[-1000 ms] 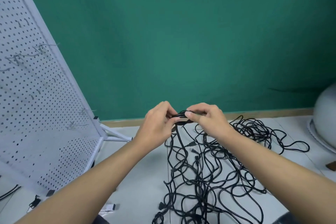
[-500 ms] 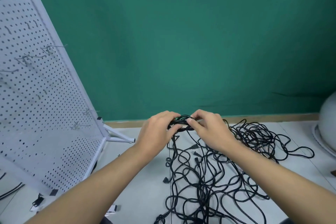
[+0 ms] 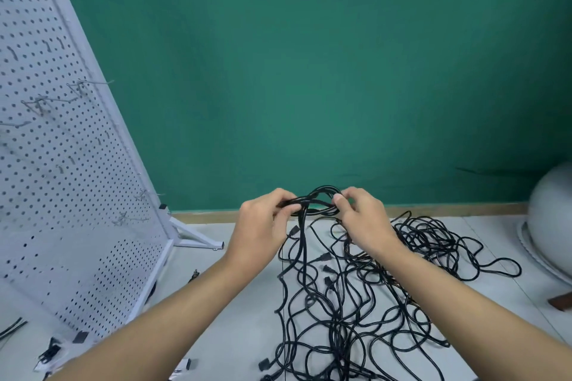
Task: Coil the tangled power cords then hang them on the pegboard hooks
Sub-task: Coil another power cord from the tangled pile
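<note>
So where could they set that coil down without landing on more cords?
Bare floor lies between the pegboard's stand and the cord tangle, and a strip between the tangle and the grey rounded object. Below the left hand and right hand it is crowded with cords.

A teal-green wall [image 3: 309, 71] fills the upper frame, meeting a pale floor [image 3: 235, 303] along a wooden baseboard [image 3: 448, 209]. A rounded grey-white object [image 3: 554, 219] sits at the right edge. Small black clips [image 3: 51, 353] lie lower left.
</note>
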